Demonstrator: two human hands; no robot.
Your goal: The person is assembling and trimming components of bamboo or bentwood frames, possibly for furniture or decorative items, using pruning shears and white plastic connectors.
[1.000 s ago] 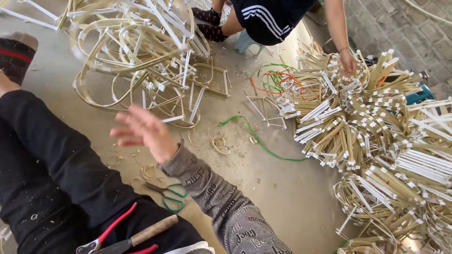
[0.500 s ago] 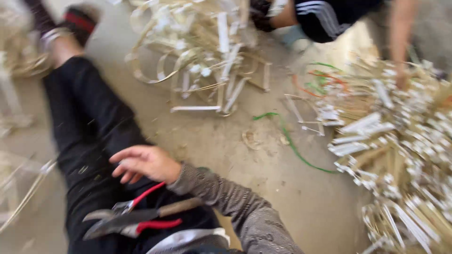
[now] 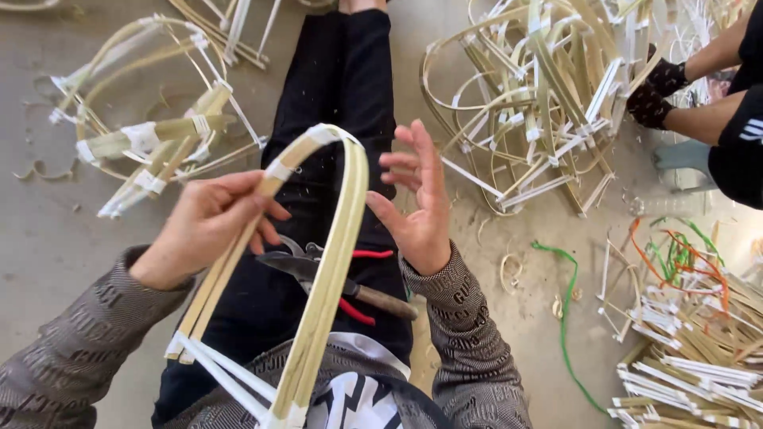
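Note:
My left hand (image 3: 208, 224) grips one leg of a bent bamboo hoop (image 3: 332, 238), a pale strip frame bound with white tape that arches over my lap. My right hand (image 3: 419, 208) is raised just right of the hoop's other leg, palm inward, fingers spread, holding nothing. On my black trouser leg (image 3: 342, 87) under the hoop lie red-handled pliers (image 3: 350, 274) and a knife with a wooden handle (image 3: 381, 300).
Another taped bamboo frame (image 3: 151, 143) lies on the concrete floor at left. A big heap of bent strips (image 3: 540, 95) sits at upper right, beside another person's legs (image 3: 715, 103). Green and orange cords (image 3: 675, 254) and bundled strips (image 3: 699, 357) lie at right.
The view swung left toward my lap. My left hand came into view holding a bamboo hoop. My right hand rose off my leg to beside the hoop.

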